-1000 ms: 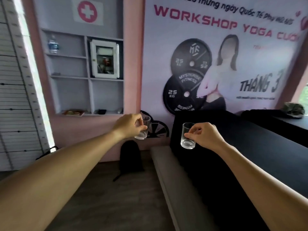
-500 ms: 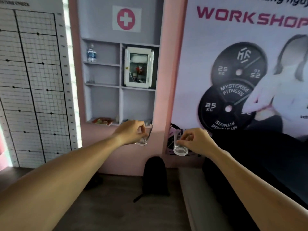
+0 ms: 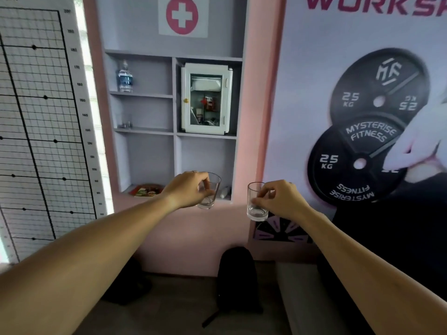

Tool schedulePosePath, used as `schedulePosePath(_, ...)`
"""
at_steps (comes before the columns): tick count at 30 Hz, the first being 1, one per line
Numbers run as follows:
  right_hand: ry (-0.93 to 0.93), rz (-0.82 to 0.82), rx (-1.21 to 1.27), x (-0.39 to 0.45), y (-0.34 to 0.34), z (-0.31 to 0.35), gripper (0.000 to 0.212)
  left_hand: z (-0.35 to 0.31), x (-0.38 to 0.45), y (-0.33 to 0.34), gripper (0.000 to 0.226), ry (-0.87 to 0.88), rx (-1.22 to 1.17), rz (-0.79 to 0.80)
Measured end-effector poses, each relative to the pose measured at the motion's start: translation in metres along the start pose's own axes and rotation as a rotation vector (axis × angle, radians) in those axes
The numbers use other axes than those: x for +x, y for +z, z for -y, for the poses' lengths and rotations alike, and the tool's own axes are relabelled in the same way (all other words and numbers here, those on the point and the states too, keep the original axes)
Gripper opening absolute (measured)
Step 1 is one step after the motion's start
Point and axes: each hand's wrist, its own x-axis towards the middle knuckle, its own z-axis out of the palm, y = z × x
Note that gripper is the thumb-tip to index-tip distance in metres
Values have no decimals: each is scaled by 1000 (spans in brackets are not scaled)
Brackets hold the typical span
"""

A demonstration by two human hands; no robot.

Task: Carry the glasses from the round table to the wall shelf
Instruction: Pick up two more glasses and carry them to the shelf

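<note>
My left hand (image 3: pixel 187 188) grips a clear drinking glass (image 3: pixel 211 193) by its side, slightly tilted, in front of the bottom right compartment of the grey wall shelf (image 3: pixel 174 134). A second clear glass (image 3: pixel 256 205) hangs upright from the fingers of my right hand (image 3: pixel 281 199), which pinch it near the rim, to the right of the shelf over the pink wall. Both arms are stretched forward at the height of the lowest shelf board. The round table is out of view.
The shelf holds a water bottle (image 3: pixel 124 77), a white first-aid cabinet (image 3: pixel 206 99), two small glasses (image 3: pixel 125 122), a colourful flat item (image 3: pixel 146 191) and a small pale object (image 3: pixel 225 192). A black backpack (image 3: pixel 238 281) leans on the wall below. A dark bench (image 3: pixel 387 250) stands at the right.
The view has moved closer to the wall shelf, which now fills the centre. Both hands still hold their glasses, the left one now in front of the lowest shelf.
</note>
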Motion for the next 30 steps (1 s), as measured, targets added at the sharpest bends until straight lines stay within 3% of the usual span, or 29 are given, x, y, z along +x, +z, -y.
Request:
schedulePosePath(4,-43,29,3,70,33,-11,18,42,48,8,21,-24,86,29)
schedulePosePath(13,-145,81,115,258,93,-8,16,141,155,-3,22,-155,133,-88)
schedulePosePath(22,-330,241,97,386,208,39,17,265,193,-4,24,-373,115,-172)
schedulePosePath(30,-423,338,91,487,315,107,15,406,225,-18,21,-449,128,-214)
